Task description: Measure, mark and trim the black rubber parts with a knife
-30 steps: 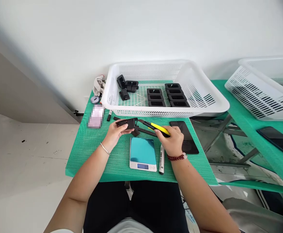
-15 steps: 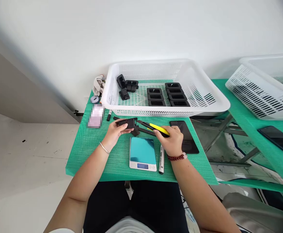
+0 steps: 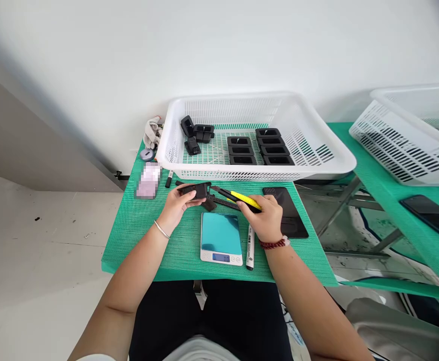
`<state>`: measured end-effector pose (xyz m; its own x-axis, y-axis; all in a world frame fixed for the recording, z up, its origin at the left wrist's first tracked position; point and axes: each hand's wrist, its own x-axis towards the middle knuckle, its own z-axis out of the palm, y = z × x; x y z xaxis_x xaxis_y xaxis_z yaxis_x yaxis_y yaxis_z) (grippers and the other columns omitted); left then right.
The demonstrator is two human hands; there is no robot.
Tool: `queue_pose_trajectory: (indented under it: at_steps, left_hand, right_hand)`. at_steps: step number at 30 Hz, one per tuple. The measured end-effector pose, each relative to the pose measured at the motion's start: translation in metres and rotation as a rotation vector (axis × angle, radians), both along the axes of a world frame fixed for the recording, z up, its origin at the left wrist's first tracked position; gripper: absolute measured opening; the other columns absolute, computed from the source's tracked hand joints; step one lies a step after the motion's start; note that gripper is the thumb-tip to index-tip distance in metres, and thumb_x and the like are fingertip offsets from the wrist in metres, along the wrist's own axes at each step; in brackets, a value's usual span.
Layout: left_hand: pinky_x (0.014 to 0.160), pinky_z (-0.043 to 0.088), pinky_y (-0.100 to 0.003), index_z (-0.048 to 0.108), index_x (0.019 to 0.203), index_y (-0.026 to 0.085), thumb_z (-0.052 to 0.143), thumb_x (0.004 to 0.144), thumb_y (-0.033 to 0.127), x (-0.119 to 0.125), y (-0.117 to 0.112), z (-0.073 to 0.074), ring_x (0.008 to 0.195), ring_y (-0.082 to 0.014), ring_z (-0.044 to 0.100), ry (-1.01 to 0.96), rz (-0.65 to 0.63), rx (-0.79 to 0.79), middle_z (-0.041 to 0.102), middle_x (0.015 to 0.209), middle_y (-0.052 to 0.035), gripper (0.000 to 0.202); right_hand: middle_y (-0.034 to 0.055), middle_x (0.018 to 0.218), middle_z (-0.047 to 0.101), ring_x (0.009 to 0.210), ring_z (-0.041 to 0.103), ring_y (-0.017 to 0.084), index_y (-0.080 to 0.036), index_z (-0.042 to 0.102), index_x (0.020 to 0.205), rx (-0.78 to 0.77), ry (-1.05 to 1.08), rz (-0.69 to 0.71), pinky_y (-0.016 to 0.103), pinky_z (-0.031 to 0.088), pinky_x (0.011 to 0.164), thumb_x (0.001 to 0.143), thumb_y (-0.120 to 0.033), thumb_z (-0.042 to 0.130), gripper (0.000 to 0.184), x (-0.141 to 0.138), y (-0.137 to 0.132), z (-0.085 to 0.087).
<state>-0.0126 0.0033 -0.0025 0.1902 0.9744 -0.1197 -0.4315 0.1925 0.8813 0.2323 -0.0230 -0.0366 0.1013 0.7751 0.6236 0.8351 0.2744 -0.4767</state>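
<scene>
My left hand (image 3: 176, 206) is closed round a small black plastic part (image 3: 197, 190), held just above the green mat (image 3: 144, 235). A yellow and black utility knife (image 3: 238, 198) is gripped in my right hand (image 3: 266, 216), its tip pointing left at the black part. Black plastic offcuts (image 3: 219, 202) lie on the mat beneath the knife. A small digital scale (image 3: 221, 237) with a shiny blue top sits in front of both hands.
A white basket (image 3: 317, 150) behind the hands holds several black parts (image 3: 259, 147). A marker pen (image 3: 250, 246) lies right of the scale, a black phone (image 3: 289, 213) beyond it. A second white basket (image 3: 411, 140) stands on the table at right. Gloves (image 3: 152, 131) lie at the back left.
My left hand has tilted the black part slightly; the knife and my right hand have shifted a little to the left.
</scene>
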Motion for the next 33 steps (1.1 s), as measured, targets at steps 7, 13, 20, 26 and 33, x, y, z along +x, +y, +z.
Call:
queue_pose_trajectory:
  at_steps: [7, 13, 20, 26, 33]
  left_hand:
    - [0.071, 0.058, -0.035, 0.065, 0.095, 0.013, 0.077, 0.069, 0.028, -0.0002, -0.0003, 0.0007, 0.074, -0.0242, 0.073, -0.011, -0.004, -0.007, 0.074, 0.088, -0.0086, 0.033]
    - [0.073, 0.057, -0.035, 0.066, 0.094, 0.013, 0.078, 0.068, 0.03, -0.0006, -0.0003, 0.0002, 0.076, -0.0241, 0.073, -0.004, 0.013, -0.014, 0.074, 0.09, -0.0092, 0.033]
    - [0.071, 0.057, -0.038, 0.064, 0.091, 0.012, 0.078, 0.068, 0.029, 0.0012, -0.0014, 0.0001, 0.072, -0.0252, 0.073, 0.005, -0.045, -0.041, 0.074, 0.085, -0.0089, 0.032]
    - [0.07, 0.058, -0.035, 0.064, 0.093, 0.012, 0.078, 0.068, 0.028, 0.003, -0.0022, 0.0006, 0.074, -0.0252, 0.073, -0.022, -0.032, -0.038, 0.073, 0.084, -0.0076, 0.033]
    - [0.073, 0.058, -0.037, 0.065, 0.095, 0.013, 0.079, 0.067, 0.027, 0.0039, -0.0037, 0.0031, 0.076, -0.0257, 0.073, -0.006, -0.047, -0.022, 0.074, 0.086, -0.0077, 0.035]
  right_hand:
    - [0.0045, 0.061, 0.062, 0.062, 0.051, 0.019, -0.019, 0.067, 0.074, 0.001, 0.002, 0.034, 0.033, 0.046, 0.058, 0.077, -0.05, 0.063, 0.031, -0.0004, -0.0015, 0.0017]
    - [0.0036, 0.059, 0.059, 0.059, 0.049, 0.018, -0.02, 0.066, 0.073, 0.004, -0.019, 0.073, 0.033, 0.044, 0.057, 0.077, -0.05, 0.062, 0.031, -0.0006, -0.0024, 0.0041]
    - [0.0042, 0.061, 0.061, 0.061, 0.05, 0.018, -0.02, 0.066, 0.074, 0.022, -0.015, -0.002, 0.034, 0.044, 0.059, 0.078, -0.048, 0.063, 0.028, 0.0009, -0.0008, 0.0009]
    - [0.0029, 0.059, 0.062, 0.057, 0.049, 0.017, -0.02, 0.065, 0.073, 0.066, -0.047, 0.026, 0.033, 0.045, 0.059, 0.078, -0.046, 0.063, 0.026, 0.0006, -0.0011, 0.001]
    - [0.002, 0.058, 0.063, 0.054, 0.05, 0.016, -0.019, 0.064, 0.074, 0.224, -0.13, 0.004, 0.032, 0.045, 0.06, 0.079, -0.039, 0.065, 0.021, 0.0, -0.001, 0.0038]
